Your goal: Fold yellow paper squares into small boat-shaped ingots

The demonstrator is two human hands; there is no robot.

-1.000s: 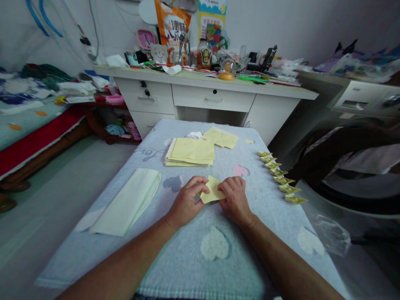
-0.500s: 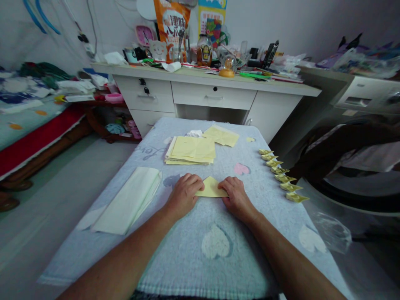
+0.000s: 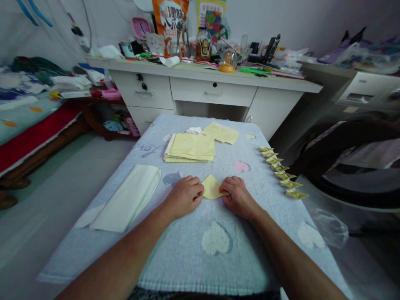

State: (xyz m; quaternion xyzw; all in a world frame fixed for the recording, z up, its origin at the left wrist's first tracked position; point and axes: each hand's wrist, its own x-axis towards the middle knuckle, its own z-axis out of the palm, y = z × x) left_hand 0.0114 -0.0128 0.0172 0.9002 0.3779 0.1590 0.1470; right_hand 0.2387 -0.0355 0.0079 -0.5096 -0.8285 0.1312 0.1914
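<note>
Between my hands a small folded piece of yellow paper (image 3: 211, 187) lies low over the cloth-covered table, its upper corner pointing away from me. My left hand (image 3: 187, 193) pinches its left side with curled fingers. On the right side, my right hand (image 3: 235, 192) grips the other edge between thumb and fingers. Beyond them sits a stack of yellow paper sheets (image 3: 193, 146). A row of several folded yellow paper boats (image 3: 283, 175) runs along the table's right edge.
A folded pale cloth or paper (image 3: 128, 200) lies at the left of the table (image 3: 175, 258). More yellow sheets (image 3: 221, 132) and a crumpled white tissue (image 3: 194, 130) are behind the stack. A cluttered white desk (image 3: 215, 89) stands at the back, a washing machine (image 3: 362, 91) at right.
The yellow paper's lower edge, straight before, now comes to a point, so the piece looks diamond-shaped. Both hands keep hold of its sides. The camera view has shifted slightly.
</note>
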